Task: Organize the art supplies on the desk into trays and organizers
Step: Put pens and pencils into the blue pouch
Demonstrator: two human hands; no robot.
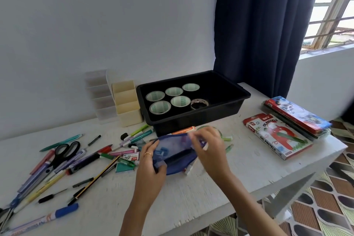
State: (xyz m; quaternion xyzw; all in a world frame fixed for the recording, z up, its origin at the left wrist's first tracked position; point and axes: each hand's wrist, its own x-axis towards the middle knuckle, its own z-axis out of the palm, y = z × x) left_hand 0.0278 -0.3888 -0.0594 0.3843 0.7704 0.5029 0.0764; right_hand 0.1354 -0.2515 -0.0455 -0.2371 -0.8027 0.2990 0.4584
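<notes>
Pouch: I see the blue mesh pouch [176, 149] at the near middle of the desk [210, 193], just in front of the black tray [195, 120].
Left hand: the left hand [151, 161] grips the pouch's left end, fingers and thumb curled round it.
Right hand: the right hand [208, 147] is blurred; its fingers curl onto the pouch's far right edge, pinching it.
Tray: six tape rolls [160, 107] lie inside.
Organizers: the cream organizer [127, 105] is just left of the tray, and the clear organizer [99, 92] is beyond it.
Left side: scissors [65, 151] among scattered pens [47, 174].
Right side: oil pastels box [275, 136].

A blue mesh pouch [172, 148] sits just before the black tray [191, 121] holding six tape rolls [180, 101].
</notes>
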